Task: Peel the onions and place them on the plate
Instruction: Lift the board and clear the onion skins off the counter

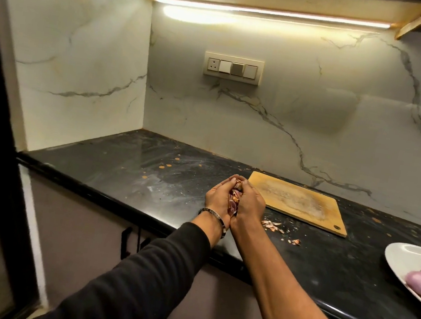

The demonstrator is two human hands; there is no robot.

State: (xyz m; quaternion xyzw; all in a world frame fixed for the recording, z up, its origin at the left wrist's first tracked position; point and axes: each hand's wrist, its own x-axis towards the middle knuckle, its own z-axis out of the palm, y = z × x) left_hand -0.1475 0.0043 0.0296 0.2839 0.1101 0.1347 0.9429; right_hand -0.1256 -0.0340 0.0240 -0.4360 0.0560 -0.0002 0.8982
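Cupping a bundle of onion skins between them, the left hand and the right hand are pressed together above the black countertop. Both sets of fingers are curled inward around the purple and papery brown scraps, the fingertips meeting at the top and the heels of the palms touching at the bottom, so the skins show only through the narrow slit between the hands. A metal bangle sits on the left wrist, just above a dark sleeve.

Just beyond the right hand's fingers, further along the counter, lies a wooden cutting board, bare and scuffed pale in the middle. Below the heel of the right hand, a few loose peel fragments are scattered on the counter, with a smaller bit a little further right. Well off to the right of both hands, at the picture's edge, a white plate holds peeled onions, pale purple and glossy, with something red behind them that I cannot make out.

Behind the fingers, up on the marble wall, is a switch panel, and a light strip glows under the cabinet.
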